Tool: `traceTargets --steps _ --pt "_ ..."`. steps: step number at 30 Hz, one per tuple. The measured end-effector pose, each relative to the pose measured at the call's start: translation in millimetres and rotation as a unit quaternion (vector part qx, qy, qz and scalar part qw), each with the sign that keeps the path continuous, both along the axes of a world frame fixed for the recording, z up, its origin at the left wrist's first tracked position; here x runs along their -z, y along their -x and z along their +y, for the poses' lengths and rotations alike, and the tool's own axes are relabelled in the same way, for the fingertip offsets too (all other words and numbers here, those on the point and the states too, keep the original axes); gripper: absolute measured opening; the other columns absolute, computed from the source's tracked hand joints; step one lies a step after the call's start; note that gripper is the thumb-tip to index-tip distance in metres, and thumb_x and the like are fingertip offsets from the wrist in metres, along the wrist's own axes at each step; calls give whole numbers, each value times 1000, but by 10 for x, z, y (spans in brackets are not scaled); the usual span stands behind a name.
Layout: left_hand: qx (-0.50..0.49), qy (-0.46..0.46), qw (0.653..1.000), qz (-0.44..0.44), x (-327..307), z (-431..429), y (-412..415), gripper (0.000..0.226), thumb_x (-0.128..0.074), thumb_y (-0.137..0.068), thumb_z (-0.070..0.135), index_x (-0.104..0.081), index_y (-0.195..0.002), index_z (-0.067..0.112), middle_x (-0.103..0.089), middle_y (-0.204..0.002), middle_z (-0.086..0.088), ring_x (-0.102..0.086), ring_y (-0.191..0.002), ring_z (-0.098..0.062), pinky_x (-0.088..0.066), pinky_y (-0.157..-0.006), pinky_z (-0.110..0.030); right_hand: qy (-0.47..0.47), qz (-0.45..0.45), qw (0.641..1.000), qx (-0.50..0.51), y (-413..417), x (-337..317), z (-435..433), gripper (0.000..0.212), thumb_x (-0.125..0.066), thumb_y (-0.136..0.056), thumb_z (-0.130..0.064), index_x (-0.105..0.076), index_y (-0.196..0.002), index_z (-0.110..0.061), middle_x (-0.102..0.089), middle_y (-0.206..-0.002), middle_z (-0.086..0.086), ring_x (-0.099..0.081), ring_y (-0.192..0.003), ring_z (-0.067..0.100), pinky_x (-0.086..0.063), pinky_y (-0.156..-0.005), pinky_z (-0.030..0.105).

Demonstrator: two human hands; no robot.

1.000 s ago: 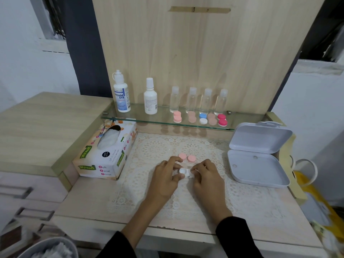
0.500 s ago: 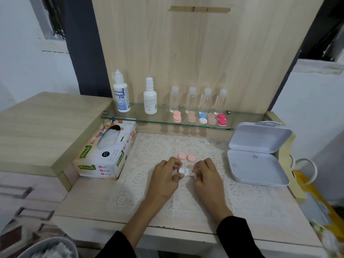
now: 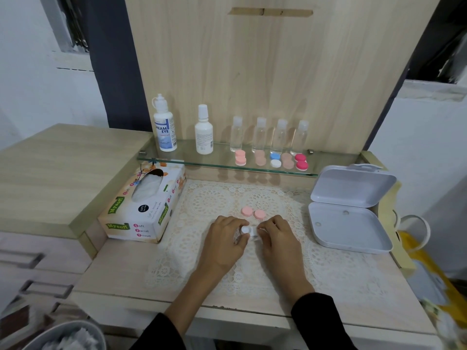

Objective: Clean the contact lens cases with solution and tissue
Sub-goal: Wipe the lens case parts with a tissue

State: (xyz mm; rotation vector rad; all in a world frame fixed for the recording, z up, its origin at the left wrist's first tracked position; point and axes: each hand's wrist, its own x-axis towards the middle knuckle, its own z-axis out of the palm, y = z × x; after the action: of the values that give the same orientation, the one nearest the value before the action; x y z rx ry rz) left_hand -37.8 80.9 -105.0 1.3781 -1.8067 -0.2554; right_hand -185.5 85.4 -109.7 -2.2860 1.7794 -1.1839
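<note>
- Both the left hand (image 3: 222, 239) and the right hand (image 3: 279, 238) pinched a small white plastic lens case (image 3: 248, 231).
- "Mysoft" marked the cardboard tissue box (image 3: 141, 213); "REAM EYE" the white plastic bottle (image 3: 164, 128).

Home dressing table.
Lace mat (image 3: 209, 205) under the left hand (image 3: 225, 238), tissue box (image 3: 141, 210) to its left, glass shelf (image 3: 217, 161) with bottles (image 3: 204, 132) beyond.
</note>
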Motion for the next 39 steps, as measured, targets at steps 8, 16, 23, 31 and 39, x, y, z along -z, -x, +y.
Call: traceTargets --steps 8,16,23,31,39 --pt "-1 -1 1000 0 -20 21 9 22 -66 -83 19 -69 -104 17 -68 -101 7 -53 -97 -12 -41 -85 -23 32 97 994 31 -67 22 -52 21 -76 -72 -12 -56 -78 -12 -51 -83 1 -51 -69 20 -36 -43 26" --pt "0 3 1000 2 -8 17 5 23 -66 -81 15 -70 -103 16 -69 -99 5 -54 -95 -14 -42 -83 -24 -8 51 999 -6 -18 39 -42 23 -67 -72 -5 -52 -86 -15 -49 -88 -2 -49 -70 19 -37 -53 27" --pt "1 -1 1000 6 6 4 -5 26 -59 -79 23 -70 -102 17 -68 -97 6 -54 -93 -14 -43 -80 -25 -53 -256 965 -29 39 -31 -42 12 -50 -87 -8 -50 -83 -19 -49 -86 -5 -48 -78 9 -34 -64 22" --pt "-1 -12 1000 22 -11 11 -1 30 -62 -76 18 -66 -106 15 -64 -102 6 -53 -93 -8 -37 -82 -15 -64 -316 946 -19 59 -43 -32 20 -54 -92 -6 -57 -85 -24 -55 -88 -2 -54 -83 15 -46 -72 38" --pt "15 -111 979 172 -180 -36 -137 25 -63 -78 1 -71 -98 15 -70 -94 4 -64 -87 -9 -51 -79 -16 -69 -295 952 -48 34 -138 57 15 -54 -94 -17 -57 -97 -31 -59 -97 -8 -58 -88 14 -51 -74 44"
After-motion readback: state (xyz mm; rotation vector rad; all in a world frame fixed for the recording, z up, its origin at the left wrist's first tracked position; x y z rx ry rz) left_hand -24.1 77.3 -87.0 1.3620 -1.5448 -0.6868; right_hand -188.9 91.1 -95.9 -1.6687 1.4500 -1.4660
